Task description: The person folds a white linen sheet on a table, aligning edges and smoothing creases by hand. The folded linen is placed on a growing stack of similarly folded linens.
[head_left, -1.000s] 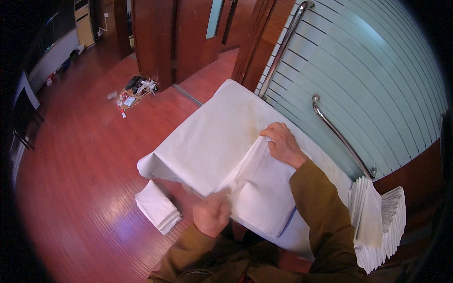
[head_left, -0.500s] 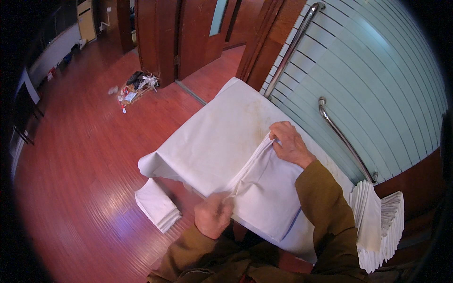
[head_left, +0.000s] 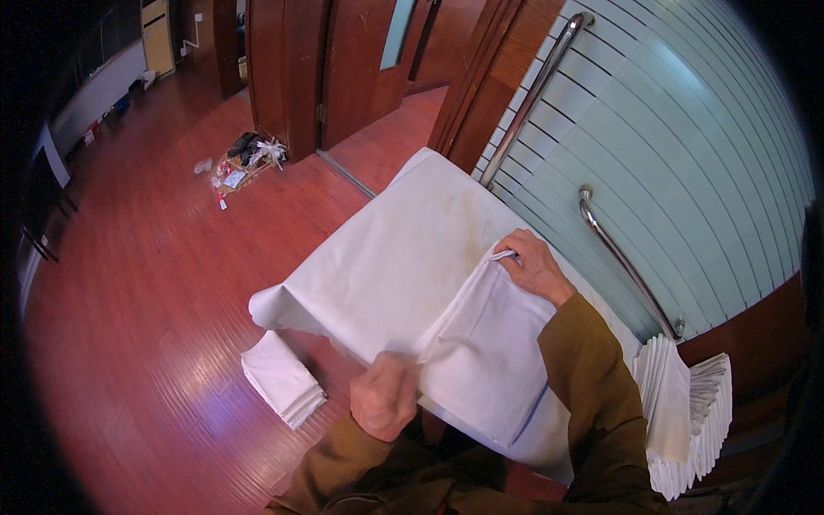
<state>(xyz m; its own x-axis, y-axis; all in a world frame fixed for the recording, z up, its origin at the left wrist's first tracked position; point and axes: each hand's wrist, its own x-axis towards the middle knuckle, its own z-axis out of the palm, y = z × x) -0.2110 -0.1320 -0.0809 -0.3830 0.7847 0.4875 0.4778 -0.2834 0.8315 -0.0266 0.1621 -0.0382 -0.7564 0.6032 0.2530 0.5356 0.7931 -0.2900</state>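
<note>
A folded white cloth (head_left: pixel 489 352) lies on the near half of a table covered with a white sheet (head_left: pixel 386 249). My left hand (head_left: pixel 384 396) is closed on the cloth's left end at the table's near edge; its fingertips are partly hidden. At the other end of the same folded edge, my right hand (head_left: pixel 534 268) pinches the corner between thumb and fingers. Between the two hands the edge runs fairly straight, with a narrow doubled fold along it. A blue line shows along the cloth's near right side.
Below the table's left corner is a stack of folded white cloths (head_left: pixel 281 378). More white cloths (head_left: pixel 665 412) hang in layers at the right. A glass door with a metal handle (head_left: pixel 627 266) borders the table. Assorted litter (head_left: pixel 245 159) lies on the red wood floor (head_left: pixel 163 283).
The pinched edge between my hands looks straighter and flatter. My right hand has moved slightly down and right in the picture; my left hand has barely shifted.
</note>
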